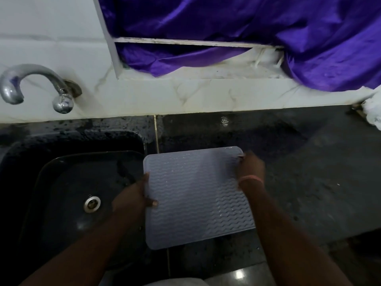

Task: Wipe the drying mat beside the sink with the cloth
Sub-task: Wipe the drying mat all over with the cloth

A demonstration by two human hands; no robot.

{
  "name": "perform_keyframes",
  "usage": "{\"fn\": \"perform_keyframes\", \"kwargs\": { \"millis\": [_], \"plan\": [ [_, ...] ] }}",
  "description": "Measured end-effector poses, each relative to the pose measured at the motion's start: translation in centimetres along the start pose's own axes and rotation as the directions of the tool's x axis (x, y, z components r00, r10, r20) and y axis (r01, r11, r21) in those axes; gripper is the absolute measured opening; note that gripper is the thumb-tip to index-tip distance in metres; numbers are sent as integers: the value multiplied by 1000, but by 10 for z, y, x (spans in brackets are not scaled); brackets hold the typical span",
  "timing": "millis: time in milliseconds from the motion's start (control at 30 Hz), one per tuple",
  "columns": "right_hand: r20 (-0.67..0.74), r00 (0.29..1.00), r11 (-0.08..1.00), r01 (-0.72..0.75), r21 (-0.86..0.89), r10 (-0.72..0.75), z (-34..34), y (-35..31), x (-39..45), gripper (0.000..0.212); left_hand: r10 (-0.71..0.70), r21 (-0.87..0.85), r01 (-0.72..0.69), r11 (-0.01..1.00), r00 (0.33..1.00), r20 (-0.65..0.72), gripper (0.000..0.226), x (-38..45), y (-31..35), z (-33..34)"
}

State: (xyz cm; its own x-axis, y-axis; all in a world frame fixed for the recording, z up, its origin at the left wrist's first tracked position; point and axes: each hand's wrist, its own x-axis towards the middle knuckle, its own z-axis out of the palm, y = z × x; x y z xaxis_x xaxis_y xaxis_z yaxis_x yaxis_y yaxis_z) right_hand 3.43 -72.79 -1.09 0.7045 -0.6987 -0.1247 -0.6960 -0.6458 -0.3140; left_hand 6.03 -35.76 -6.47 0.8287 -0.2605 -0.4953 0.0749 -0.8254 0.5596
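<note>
A pale grey drying mat (195, 199) with a wavy ribbed surface lies on the dark counter just right of the sink. My left hand (134, 198) grips its left edge, thumb on top of the ribs. My right hand (250, 169) pinches the mat's far right corner; a pink band circles that wrist. No cloth is visible in either hand or on the counter.
A black sink (68, 182) with a steel drain (92, 203) sits to the left. A chrome tap (35, 85) juts from the white tiled wall. Purple fabric (247, 27) hangs over the window ledge behind. Wet dark counter (309, 162) stretches right.
</note>
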Motion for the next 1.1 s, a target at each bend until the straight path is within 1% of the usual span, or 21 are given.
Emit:
{"fn": "perform_keyframes", "kwargs": {
  "millis": [33, 100, 200, 300, 400, 467, 500, 533, 567, 633, 700, 767, 833, 867, 967, 1033, 1100],
  "plan": [
    [1, 999, 999, -38, -18, 38, 0, 10, 4, 20, 11, 23, -11, 1000, 1000, -14, 117, 0, 0, 0],
    [14, 1000, 997, -19, -80, 20, 13, 6, -7, 22, 14, 47, -14, 999, 1000, -19, 116, 1, 0, 0],
    [37, 992, 983, 123, -136, -119, 46, -39, -49, 23, 19, 38, -18, 999, 1000, -11, 117, 2, 1, 0],
    [107, 950, 941, 306, -144, -292, 68, -86, -97, 22, 24, 56, -24, 998, 1000, -14, 117, 3, 1, 1],
    [219, 867, 876, 474, -92, -447, 79, -120, -140, 23, 16, 112, -14, 994, 1000, -18, 115, 3, 2, 0],
    [321, 765, 805, 593, -14, -558, 81, -135, -159, 30, 24, 152, -21, 988, 1000, -15, 111, 5, 2, 1],
    [355, 723, 782, 621, 44, -594, 80, -137, -165, 31, 26, 161, -23, 987, 1000, -17, 109, 6, 2, 1],
    [344, 713, 780, 617, 107, -611, 76, -136, -165, 27, 24, 166, -21, 986, 1000, -15, 108, 6, 1, 1],
    [299, 734, 790, 593, 156, -610, 70, -131, -159, 23, 25, 163, -24, 986, 1000, -8, 111, 6, 0, 1],
    [183, 826, 843, 502, 194, -533, 54, -109, -133, 19, 25, 129, -27, 991, 1000, 19, 117, 6, -3, 1],
    [96, 925, 926, 356, 129, -368, 34, -73, -93, 17, 43, 79, -46, 996, 999, 33, 119, 6, -5, 1],
    [45, 978, 979, 202, 28, -203, 14, -28, -50, 19, 55, 52, -57, 997, 998, 31, 120, 7, -7, 1],
    [44, 996, 996, 83, -24, -82, 4, 6, -21, 24, 43, 46, -44, 998, 999, 16, 120, 6, -6, 3],
    [48, 997, 997, 60, -44, -57, 5, 15, -14, 26, 31, 36, -32, 999, 999, 10, 119, 6, -5, 4],
    [52, 996, 993, 81, -85, -77, 22, 9, -15, 24, 24, -22, -24, 999, 1000, -7, 120, 7, -8, 4],
    [37, 995, 990, 100, -95, -97, 31, -2, -23, 20, 28, -99, -29, 995, 1000, -14, 121, 7, -12, 7],
    [50, 994, 990, 97, -99, -93, 36, -14, -34, 24, 28, -261, -25, 965, 1000, 6, 124, 6, -13, 11]
  ]
}}
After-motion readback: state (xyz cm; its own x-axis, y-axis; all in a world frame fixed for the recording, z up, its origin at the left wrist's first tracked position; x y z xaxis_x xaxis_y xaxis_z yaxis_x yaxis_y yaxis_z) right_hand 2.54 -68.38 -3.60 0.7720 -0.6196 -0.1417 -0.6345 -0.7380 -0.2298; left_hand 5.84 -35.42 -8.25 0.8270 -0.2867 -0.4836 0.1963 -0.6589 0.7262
